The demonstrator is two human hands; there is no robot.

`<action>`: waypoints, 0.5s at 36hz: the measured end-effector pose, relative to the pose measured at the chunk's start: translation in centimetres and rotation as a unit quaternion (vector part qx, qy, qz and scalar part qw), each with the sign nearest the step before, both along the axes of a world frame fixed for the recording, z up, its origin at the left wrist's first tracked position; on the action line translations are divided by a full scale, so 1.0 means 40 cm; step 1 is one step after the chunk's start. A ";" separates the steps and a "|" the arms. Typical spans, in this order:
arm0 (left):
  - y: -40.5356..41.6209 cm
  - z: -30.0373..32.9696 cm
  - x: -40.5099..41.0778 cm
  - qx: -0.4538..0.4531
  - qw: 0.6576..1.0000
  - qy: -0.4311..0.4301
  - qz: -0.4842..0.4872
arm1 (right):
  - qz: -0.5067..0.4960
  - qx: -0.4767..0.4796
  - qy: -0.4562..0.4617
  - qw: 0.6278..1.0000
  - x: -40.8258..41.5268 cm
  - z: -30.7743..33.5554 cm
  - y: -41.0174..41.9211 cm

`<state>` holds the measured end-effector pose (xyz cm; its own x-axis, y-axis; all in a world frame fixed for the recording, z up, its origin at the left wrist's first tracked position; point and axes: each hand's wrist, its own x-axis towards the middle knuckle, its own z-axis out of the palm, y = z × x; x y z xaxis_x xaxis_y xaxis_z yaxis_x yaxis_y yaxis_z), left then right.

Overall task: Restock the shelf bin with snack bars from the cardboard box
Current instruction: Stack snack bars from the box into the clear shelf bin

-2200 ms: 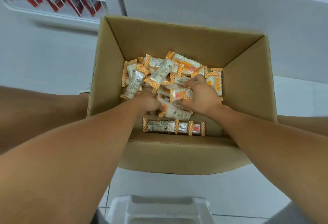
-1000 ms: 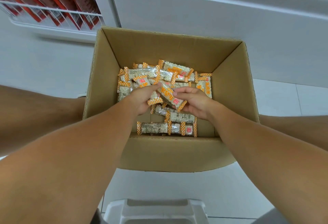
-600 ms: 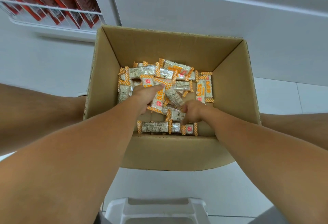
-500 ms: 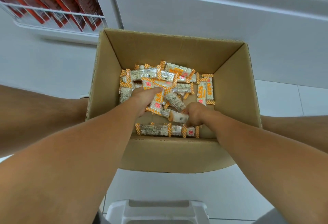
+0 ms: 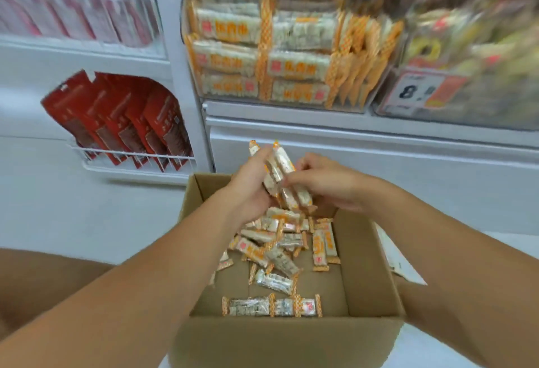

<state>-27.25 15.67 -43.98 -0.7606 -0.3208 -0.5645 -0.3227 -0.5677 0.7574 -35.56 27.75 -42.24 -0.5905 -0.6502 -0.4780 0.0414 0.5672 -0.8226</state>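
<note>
Motion blur smears the upper shelves: the print on the snack bars in the clear shelf bin (image 5: 280, 55) cannot be read, and the price tag (image 5: 420, 90) shows only an "8". The left hand (image 5: 250, 186) and right hand (image 5: 326, 183) hide part of their bundle of bars (image 5: 281, 175). The frame's bottom edge crops the cardboard box (image 5: 280, 341).

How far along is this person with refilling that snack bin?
Partway. The clear shelf bin already holds neat stacks of bars on its left and middle. Right now the left hand and right hand grip a bunch of snack bars, lifted above the cardboard box but not yet in the bin. Left to do: many loose bars lie on the box's bottom.
</note>
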 end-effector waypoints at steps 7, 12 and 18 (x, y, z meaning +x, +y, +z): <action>-0.064 0.329 -0.024 -0.110 0.974 0.095 -0.174 | 0.105 -0.109 -0.043 0.987 -0.056 0.334 0.045; -0.089 0.467 -0.049 -0.130 0.962 0.137 -0.195 | 0.122 -0.185 -0.067 0.973 -0.113 0.450 0.066; -0.125 0.461 -0.077 -0.164 0.946 0.139 -0.244 | 0.072 -0.216 0.118 0.967 -0.175 0.430 0.026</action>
<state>-30.35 10.69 -25.53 -0.9674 -0.0169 -0.2526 -0.2488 -0.1219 0.9609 -42.56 28.80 -25.05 -0.5377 -0.8431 -0.0073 -0.2297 0.1548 -0.9609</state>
